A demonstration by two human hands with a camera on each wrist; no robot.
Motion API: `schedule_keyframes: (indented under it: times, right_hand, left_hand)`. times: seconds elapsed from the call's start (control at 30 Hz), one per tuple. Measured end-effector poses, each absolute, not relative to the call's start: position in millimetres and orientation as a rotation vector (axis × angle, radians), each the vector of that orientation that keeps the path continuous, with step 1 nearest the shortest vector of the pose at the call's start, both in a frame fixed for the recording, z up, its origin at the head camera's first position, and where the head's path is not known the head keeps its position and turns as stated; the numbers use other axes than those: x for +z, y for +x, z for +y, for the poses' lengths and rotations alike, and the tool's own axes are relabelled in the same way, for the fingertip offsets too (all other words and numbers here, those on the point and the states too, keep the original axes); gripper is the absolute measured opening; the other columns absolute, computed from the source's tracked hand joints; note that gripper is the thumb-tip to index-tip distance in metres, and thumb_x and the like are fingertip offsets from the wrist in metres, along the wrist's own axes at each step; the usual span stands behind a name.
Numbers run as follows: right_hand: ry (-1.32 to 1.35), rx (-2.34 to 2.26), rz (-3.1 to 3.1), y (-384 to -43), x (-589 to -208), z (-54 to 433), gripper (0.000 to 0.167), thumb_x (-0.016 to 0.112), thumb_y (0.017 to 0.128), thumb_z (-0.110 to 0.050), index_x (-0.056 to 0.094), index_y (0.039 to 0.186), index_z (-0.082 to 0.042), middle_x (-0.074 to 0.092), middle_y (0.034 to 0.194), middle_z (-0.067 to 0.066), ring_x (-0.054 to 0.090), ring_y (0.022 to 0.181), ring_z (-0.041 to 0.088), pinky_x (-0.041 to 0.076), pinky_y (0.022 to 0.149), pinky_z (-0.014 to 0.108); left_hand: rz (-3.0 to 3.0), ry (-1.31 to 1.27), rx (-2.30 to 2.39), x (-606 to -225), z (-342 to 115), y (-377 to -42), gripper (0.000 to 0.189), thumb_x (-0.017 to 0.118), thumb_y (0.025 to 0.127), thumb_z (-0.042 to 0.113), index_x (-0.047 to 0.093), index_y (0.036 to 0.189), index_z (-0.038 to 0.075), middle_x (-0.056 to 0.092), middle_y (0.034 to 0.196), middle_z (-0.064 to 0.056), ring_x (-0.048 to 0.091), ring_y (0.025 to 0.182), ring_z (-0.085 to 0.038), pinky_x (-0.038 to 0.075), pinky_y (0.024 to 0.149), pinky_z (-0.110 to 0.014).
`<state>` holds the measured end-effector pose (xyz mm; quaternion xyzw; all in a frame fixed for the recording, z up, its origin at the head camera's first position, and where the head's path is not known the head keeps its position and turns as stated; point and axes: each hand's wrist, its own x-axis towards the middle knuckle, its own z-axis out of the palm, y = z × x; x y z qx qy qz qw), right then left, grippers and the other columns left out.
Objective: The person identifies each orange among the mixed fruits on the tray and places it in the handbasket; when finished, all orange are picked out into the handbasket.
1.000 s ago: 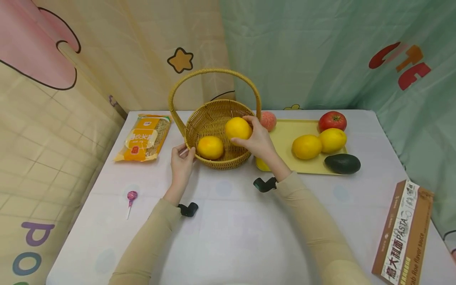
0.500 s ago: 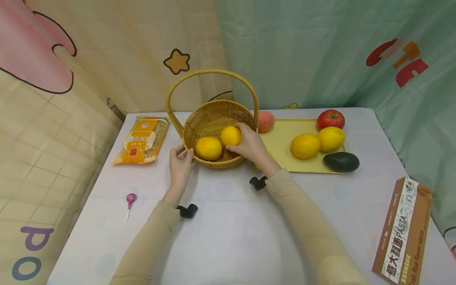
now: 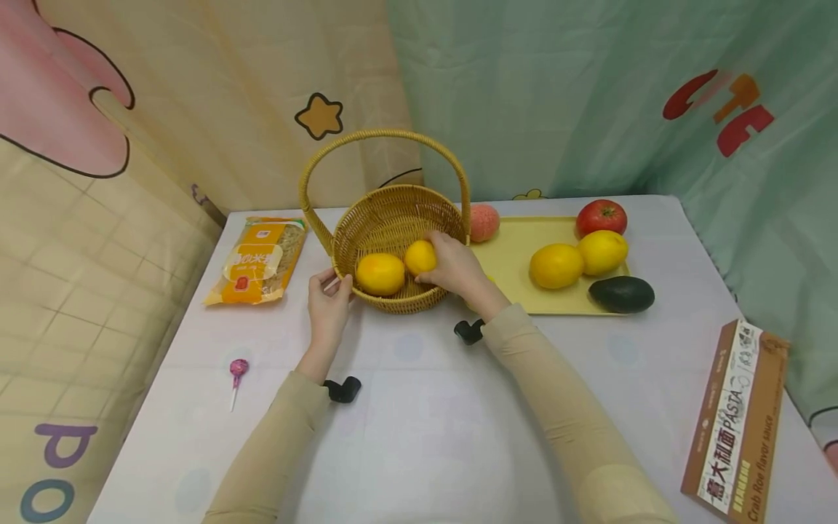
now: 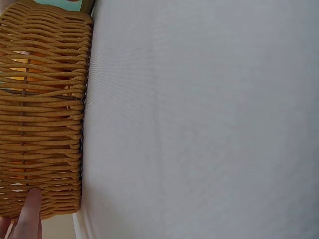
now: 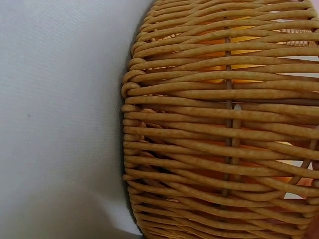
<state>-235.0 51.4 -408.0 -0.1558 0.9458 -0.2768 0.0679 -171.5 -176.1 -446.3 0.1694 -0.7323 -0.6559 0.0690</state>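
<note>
Basket (image 3: 404, 306) partly veils yellow fruits (image 3: 417, 257) in wrist views, but the head view shows right hand (image 3: 456, 265) curled round one, left hand (image 3: 329, 306) pinching the rim (image 3: 366, 295).

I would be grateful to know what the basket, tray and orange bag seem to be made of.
Basket: wicker or a similar synthetic, slightly glossy, with woven strands visible.
Tray: perhaps plastic or painted metal, smooth and evenly yellow.
Orange bag: probably thin plastic film, printed, with a transparent side showing the contents.
</note>
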Motion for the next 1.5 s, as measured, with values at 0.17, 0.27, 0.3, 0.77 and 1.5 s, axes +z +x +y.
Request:
schedule_keyframes:
  times: [0.17,0.27,0.3,0.77,1.5]
  right_hand:
    - [-0.497,-0.823,2.859,-234,-410,52,0.077,0.081,0.082,-0.034,0.043,0.143,-0.006,0.047,0.144,0.016,0.049,0.128,0.034,0.045,0.110,0.048]
    - [-0.520,-0.894,2.860,-232,-408,54,0.074,0.080,0.083,-0.035,0.045,0.141,-0.005,0.047,0.142,0.017,0.048,0.128,0.034,0.044,0.112,0.048]
    - [-0.524,-0.942,2.857,-230,-406,56,0.072,0.079,0.084,-0.034,0.046,0.141,-0.005,0.046,0.143,0.016,0.047,0.129,0.033,0.043,0.113,0.047]
    - [-0.448,-1.419,2.873,-208,-371,130,0.049,0.075,0.088,-0.029,0.061,0.129,-0.007,0.061,0.134,0.011,0.054,0.125,0.031,0.045,0.110,0.048]
    - [0.066,-1.134,2.794,-201,-390,222,0.077,0.072,0.088,-0.039,0.037,0.150,-0.008,0.038,0.154,0.017,0.032,0.139,0.039,0.027,0.119,0.061]
  left_hand:
    - [-2.202,0.519,-1.983,-448,-176,-172,0.047,0.058,0.100,0.020,0.038,0.139,0.001,0.045,0.141,-0.017,0.056,0.119,-0.023,0.057,0.098,-0.036]
    - [-2.199,0.522,-1.988,-448,-176,-172,0.048,0.058,0.100,0.020,0.038,0.139,0.001,0.045,0.141,-0.017,0.056,0.119,-0.024,0.057,0.098,-0.036]
    - [-2.198,0.524,-1.986,-448,-176,-172,0.048,0.058,0.100,0.020,0.038,0.139,0.001,0.045,0.141,-0.017,0.056,0.119,-0.024,0.057,0.098,-0.036]
    - [-2.192,0.524,-2.007,-448,-175,-172,0.047,0.058,0.100,0.020,0.039,0.139,0.002,0.044,0.142,-0.015,0.055,0.120,-0.023,0.057,0.097,-0.032]
    - [-2.194,0.514,-1.997,-445,-176,-171,0.048,0.059,0.099,0.021,0.039,0.139,0.002,0.045,0.142,-0.015,0.055,0.119,-0.024,0.056,0.098,-0.036]
